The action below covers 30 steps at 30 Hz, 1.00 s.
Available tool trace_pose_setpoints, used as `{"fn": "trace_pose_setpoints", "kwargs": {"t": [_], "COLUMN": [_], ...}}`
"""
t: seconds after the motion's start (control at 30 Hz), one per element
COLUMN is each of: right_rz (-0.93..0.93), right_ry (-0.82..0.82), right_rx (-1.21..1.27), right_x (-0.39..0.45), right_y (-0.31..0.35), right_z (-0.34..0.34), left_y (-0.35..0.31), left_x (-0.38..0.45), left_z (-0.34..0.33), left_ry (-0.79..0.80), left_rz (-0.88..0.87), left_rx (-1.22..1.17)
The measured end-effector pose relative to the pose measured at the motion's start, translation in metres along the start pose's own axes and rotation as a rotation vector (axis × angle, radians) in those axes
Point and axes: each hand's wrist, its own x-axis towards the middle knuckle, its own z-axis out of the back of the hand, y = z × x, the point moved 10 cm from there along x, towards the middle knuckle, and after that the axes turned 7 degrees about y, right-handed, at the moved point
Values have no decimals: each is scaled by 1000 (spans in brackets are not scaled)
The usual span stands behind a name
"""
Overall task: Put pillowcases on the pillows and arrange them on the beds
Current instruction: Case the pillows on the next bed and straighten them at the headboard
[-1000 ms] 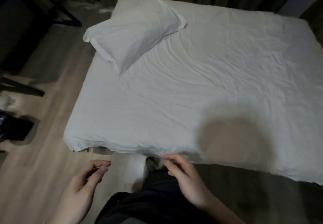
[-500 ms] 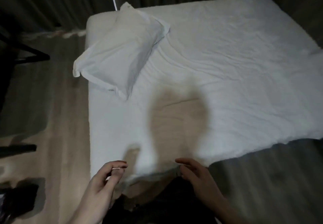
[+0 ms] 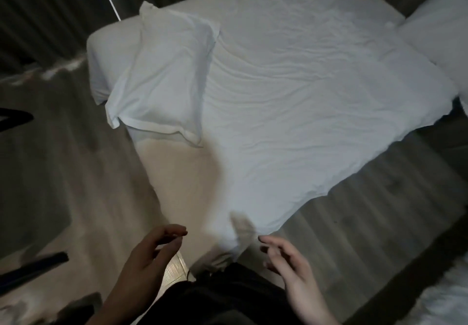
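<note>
A bed (image 3: 291, 111) with a wrinkled white sheet fills the middle of the head view. One white pillow (image 3: 164, 76) in a flanged pillowcase lies at the bed's upper left corner. Another white pillow (image 3: 440, 23) shows at the right edge, cut off by the frame. My left hand (image 3: 149, 256) hovers low at the bed's near corner, fingers loosely curled and apart, holding nothing. My right hand (image 3: 291, 261) hovers beside it, fingers spread, also empty. Neither hand touches the sheet.
Wooden floor (image 3: 379, 210) runs left and right of the bed. Dark curtains (image 3: 50, 7) hang behind the bed. Black chair or stand legs (image 3: 30, 271) stand on the floor at the left. White bedding (image 3: 445, 299) of a second bed shows at the lower right corner.
The view has swung so the bed now lies diagonally and a second pillow appears at the right. Both hands stay low and empty, spread a little wider apart.
</note>
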Motion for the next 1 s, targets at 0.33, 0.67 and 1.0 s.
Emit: {"fn": "trace_pose_setpoints", "kwargs": {"t": [0.33, 0.67, 1.0], "right_rz": [40, 10, 68], "right_ry": [38, -81, -260], "right_rx": [-75, -53, 60], "right_x": [32, 42, 16], "right_y": [8, -24, -23], "right_z": [-79, -217, -391], "left_y": [11, 35, 71], "left_x": [17, 45, 73], "left_z": [60, 184, 376], "left_ry": [43, 202, 245], "left_rz": [-19, -62, -42], "left_rx": [83, 104, 269]}}
